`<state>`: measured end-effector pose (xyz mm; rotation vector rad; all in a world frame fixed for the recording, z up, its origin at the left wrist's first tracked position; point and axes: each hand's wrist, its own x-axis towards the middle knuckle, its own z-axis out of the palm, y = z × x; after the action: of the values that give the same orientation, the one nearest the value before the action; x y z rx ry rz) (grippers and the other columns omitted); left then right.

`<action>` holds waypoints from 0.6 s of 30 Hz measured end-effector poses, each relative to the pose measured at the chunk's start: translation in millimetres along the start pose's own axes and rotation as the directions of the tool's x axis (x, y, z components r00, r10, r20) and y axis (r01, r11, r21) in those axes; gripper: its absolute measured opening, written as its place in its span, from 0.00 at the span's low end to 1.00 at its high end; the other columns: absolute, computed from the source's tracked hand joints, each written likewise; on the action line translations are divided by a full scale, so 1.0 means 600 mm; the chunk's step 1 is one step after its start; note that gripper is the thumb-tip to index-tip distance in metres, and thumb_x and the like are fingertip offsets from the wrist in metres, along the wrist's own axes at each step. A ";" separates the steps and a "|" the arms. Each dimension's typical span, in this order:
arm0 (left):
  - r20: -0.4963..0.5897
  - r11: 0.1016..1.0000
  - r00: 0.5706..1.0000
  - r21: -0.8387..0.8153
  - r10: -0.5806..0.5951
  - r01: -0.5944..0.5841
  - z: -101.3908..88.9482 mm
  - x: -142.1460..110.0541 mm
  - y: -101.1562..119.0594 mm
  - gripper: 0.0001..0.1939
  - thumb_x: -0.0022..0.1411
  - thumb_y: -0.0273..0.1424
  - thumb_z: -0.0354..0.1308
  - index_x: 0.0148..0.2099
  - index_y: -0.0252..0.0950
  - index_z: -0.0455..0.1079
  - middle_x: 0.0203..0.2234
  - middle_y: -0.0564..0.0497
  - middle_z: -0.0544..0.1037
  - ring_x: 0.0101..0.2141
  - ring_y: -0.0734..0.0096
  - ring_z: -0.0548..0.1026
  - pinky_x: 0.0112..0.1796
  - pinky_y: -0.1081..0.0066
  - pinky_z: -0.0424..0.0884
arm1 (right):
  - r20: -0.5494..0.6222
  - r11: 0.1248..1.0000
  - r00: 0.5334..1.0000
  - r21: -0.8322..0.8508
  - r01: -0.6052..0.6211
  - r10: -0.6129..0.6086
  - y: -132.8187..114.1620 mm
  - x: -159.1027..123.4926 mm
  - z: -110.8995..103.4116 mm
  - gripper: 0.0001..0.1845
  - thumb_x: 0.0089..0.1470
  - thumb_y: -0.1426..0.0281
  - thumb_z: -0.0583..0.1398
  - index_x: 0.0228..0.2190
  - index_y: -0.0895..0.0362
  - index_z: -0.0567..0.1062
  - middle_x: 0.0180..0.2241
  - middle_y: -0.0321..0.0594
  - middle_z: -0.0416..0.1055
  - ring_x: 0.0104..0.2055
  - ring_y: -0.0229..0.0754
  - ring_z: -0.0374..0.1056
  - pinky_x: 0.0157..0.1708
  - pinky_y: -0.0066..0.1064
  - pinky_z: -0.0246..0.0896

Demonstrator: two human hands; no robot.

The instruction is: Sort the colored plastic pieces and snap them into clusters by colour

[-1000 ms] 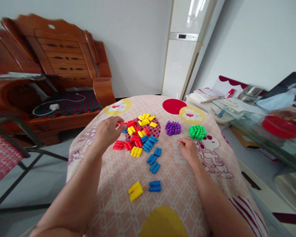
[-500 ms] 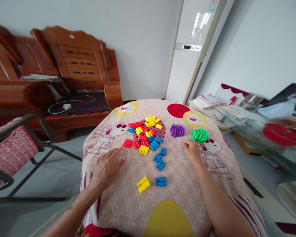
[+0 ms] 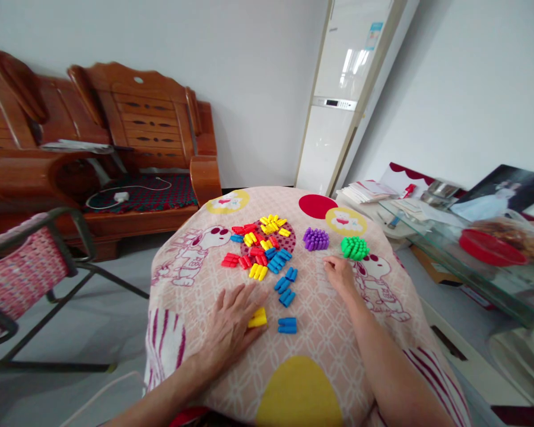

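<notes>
In the head view, the person's left hand is palm down over the table, between its left edge and its middle, nearer the near edge than the far one. Its fingers are spread and the thumb stands apart from the forefinger. The yellow pair lies in that gap, its left end covered by the hand and its right end showing past the forefinger; whether skin touches it cannot be told. Just right of it, clear of the thumb, lies a blue pair.

The right hand rests towards the table's right edge, fingers loosely curled, thumb side turned inward. Whether the fingertips meet or pinch anything cannot be told. Just beyond it, towards the far edge, stand a purple cluster and, nearer the right edge, a green cluster.

Between the hands, short blue pieces run in a broken line towards the far edge, up to a blue group. Left of that group lie red pieces mixed with yellow ones, with a yellow row on the side facing the left hand and a loose yellow heap nearest the far edge.

Past the table's left side are a wooden bench and a woven chair.
</notes>
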<state>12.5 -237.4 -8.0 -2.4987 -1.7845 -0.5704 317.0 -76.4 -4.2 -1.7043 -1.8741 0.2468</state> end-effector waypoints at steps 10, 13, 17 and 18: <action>-0.005 0.997 0.997 0.034 -0.071 0.071 0.009 0.171 -0.033 0.28 0.66 0.37 0.55 0.67 0.48 0.60 0.66 0.41 0.60 0.65 0.46 0.58 0.61 0.41 0.55 | -0.006 0.999 1.000 -0.036 0.027 -0.027 -0.001 0.000 0.002 0.17 0.53 0.74 0.55 0.38 0.56 0.82 0.38 0.43 0.81 0.39 0.43 0.75 0.42 0.31 0.66; -0.039 0.999 0.999 -0.043 -0.011 0.009 -0.009 0.180 -0.013 0.31 0.65 0.36 0.56 0.69 0.43 0.58 0.67 0.39 0.59 0.65 0.48 0.58 0.62 0.46 0.56 | 0.010 0.999 1.000 -0.044 0.029 -0.028 -0.003 -0.001 -0.001 0.17 0.54 0.74 0.55 0.38 0.57 0.83 0.38 0.45 0.81 0.39 0.44 0.75 0.42 0.32 0.65; 0.084 0.907 0.924 -0.241 0.373 -0.344 -0.019 0.132 0.056 0.31 0.65 0.46 0.55 0.67 0.45 0.60 0.66 0.43 0.61 0.64 0.55 0.60 0.62 0.53 0.58 | 0.027 0.998 0.999 -0.051 0.036 -0.034 -0.010 -0.001 -0.005 0.16 0.54 0.75 0.55 0.38 0.57 0.83 0.39 0.46 0.81 0.41 0.45 0.75 0.43 0.31 0.65; 0.122 0.874 0.885 -0.263 0.450 -0.408 -0.015 0.120 0.073 0.33 0.63 0.48 0.57 0.67 0.47 0.60 0.66 0.44 0.61 0.64 0.52 0.59 0.63 0.51 0.55 | 0.027 0.998 0.999 -0.058 0.033 -0.031 -0.013 0.000 -0.006 0.16 0.54 0.75 0.56 0.38 0.57 0.83 0.39 0.46 0.81 0.40 0.45 0.75 0.43 0.31 0.65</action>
<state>70.4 -189.2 30.6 -3.0639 -1.1785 -0.5621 312.7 -78.7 2.7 -1.7159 -1.9431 0.2040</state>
